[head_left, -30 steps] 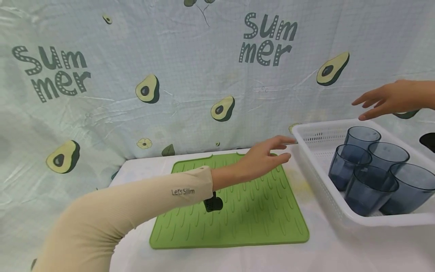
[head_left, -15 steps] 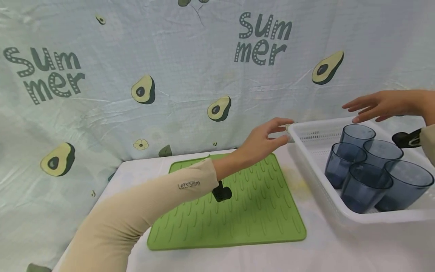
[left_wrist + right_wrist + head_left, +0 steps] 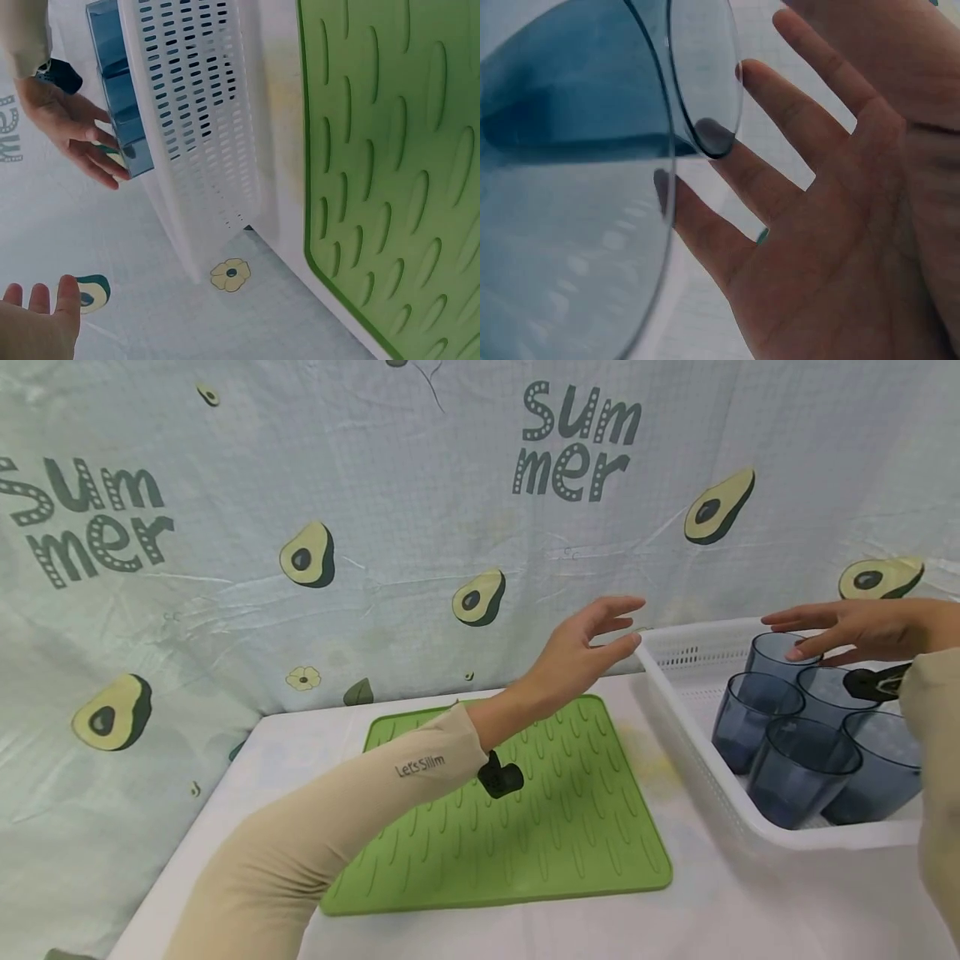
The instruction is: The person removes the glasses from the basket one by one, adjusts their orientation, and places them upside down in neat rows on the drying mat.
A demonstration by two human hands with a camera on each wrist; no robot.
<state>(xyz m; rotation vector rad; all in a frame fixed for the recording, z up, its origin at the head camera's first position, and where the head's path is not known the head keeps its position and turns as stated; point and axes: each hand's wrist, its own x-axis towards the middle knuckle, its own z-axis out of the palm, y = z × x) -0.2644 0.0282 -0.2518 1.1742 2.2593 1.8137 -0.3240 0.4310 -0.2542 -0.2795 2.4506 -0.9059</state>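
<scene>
Several blue-tinted drinking glasses (image 3: 804, 785) stand grouped in a white perforated plastic basket (image 3: 693, 647) at the right of the head view. My right hand (image 3: 885, 631) is over the rearmost glass (image 3: 767, 653), palm down, thumb and fingers spread around its rim. In the right wrist view its fingers (image 3: 787, 112) are extended beside the glass rims, and I cannot tell whether they touch. My left hand (image 3: 573, 647) hovers near the basket's back left corner, holding nothing, its fingers loosely extended. Only part of that hand shows in the left wrist view.
A green ridged mat (image 3: 525, 852) lies on the white-covered table (image 3: 600, 935), left of the basket. Behind the table hangs a pale curtain (image 3: 397, 527) printed with avocados and lettering. My left forearm crosses above the mat.
My right hand has come down and forward from above the basket's back to the rearmost glass. My left hand has risen slightly. The view has shifted a little.
</scene>
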